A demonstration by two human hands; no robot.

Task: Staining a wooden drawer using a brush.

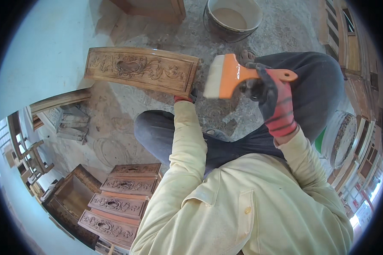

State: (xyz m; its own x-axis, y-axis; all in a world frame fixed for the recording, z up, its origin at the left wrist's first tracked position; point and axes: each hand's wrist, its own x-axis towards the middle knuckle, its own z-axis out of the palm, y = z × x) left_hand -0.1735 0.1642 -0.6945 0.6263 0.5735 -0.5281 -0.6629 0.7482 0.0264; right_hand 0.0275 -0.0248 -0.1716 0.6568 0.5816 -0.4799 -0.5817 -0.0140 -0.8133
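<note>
A wide flat paintbrush [232, 76] with an orange handle and pale bristles is in my right hand [271, 91], whose fingers close round the handle. That hand wears a red and black glove. The bristles point left, a short gap from a carved wooden drawer front [142, 70] with scrollwork and a recessed oval in its middle. My left hand [186, 99], gloved too, supports the drawer front at its lower right corner. Most of its fingers are hidden behind the wood.
A bucket [234, 19] of murky liquid stands on the stained floor ahead. Several carved drawers [119, 204] lie in a row at lower left beside an open wooden box [74, 191]. A round tub [338, 140] sits by my right side. Wooden frames [351, 46] line the right edge.
</note>
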